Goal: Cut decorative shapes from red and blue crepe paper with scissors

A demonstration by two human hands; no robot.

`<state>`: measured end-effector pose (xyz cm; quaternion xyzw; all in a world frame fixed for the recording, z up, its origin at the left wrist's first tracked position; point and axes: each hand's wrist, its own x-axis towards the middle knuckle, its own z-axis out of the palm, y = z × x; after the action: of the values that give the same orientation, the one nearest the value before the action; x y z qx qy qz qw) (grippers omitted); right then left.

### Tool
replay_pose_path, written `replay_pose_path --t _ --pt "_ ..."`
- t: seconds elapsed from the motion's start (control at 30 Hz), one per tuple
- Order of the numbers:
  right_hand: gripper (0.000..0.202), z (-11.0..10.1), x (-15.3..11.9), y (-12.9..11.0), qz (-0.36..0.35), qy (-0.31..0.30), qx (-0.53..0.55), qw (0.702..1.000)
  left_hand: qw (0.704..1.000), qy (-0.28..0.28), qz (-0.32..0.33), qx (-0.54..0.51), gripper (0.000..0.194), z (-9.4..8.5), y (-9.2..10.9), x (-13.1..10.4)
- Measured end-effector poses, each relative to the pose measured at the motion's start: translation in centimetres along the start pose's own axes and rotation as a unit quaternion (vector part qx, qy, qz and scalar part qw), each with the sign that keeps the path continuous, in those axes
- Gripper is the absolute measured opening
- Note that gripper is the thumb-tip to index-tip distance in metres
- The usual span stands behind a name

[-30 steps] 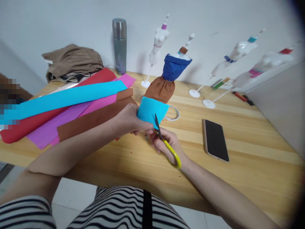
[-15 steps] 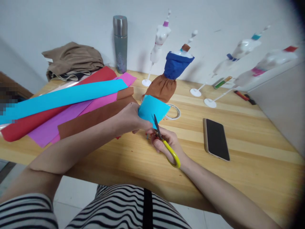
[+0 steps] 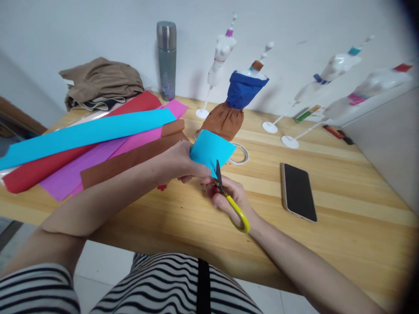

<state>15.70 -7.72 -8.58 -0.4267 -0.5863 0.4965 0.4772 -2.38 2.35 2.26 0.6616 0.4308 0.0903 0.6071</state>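
A small bright blue sheet [image 3: 211, 148] is pinched in my left hand [image 3: 181, 162] above the wooden table. My right hand [image 3: 231, 196] grips yellow-handled scissors [image 3: 238, 213], whose dark blades lie against the sheet's lower edge near my left fingertips. Just behind the sheet stands a mannequin in a blue top [image 3: 245, 89] and a gathered brown skirt [image 3: 224, 121]. A roll of white tape [image 3: 241, 155] lies partly hidden behind the sheet. Small red scraps [image 3: 162, 188] rest beneath my left hand.
Rolled blue, red, purple, pink and brown sheets [image 3: 88, 131] cover the left side, before folded brown cloth [image 3: 104, 80]. A flask [image 3: 166, 61] stands at the back. A phone [image 3: 298, 192] lies right; several white mannequins [image 3: 225, 47] stand along the wall.
The scissors' blades have shifted slightly to the right and stand a little more upright against the blue sheet. My left hand still holds the sheet in nearly the same place.
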Motion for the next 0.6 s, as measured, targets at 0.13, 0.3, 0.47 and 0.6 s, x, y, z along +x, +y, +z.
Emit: replay_pose_path --t 0.13,0.3,0.47,0.6 --pt "0.058 0.11 -0.04 0.14 0.007 -0.004 -0.001 1.0 1.0 0.002 -0.016 0.024 0.025 0.09 -0.11 0.2" --pt "0.058 0.25 0.02 0.09 0.002 0.009 -0.011 1.0 0.999 0.004 -0.015 0.045 0.026 0.28 -0.13 0.53" --pt "0.062 0.31 0.23 -0.18 -0.01 0.024 -0.037 0.999 0.999 0.005 -0.02 0.046 0.023 0.37 0.07 0.47" --pt "0.064 0.35 0.21 -0.22 -0.008 0.032 -0.032 0.999 0.999 0.008 -0.009 0.044 0.02 0.38 -0.14 0.61"
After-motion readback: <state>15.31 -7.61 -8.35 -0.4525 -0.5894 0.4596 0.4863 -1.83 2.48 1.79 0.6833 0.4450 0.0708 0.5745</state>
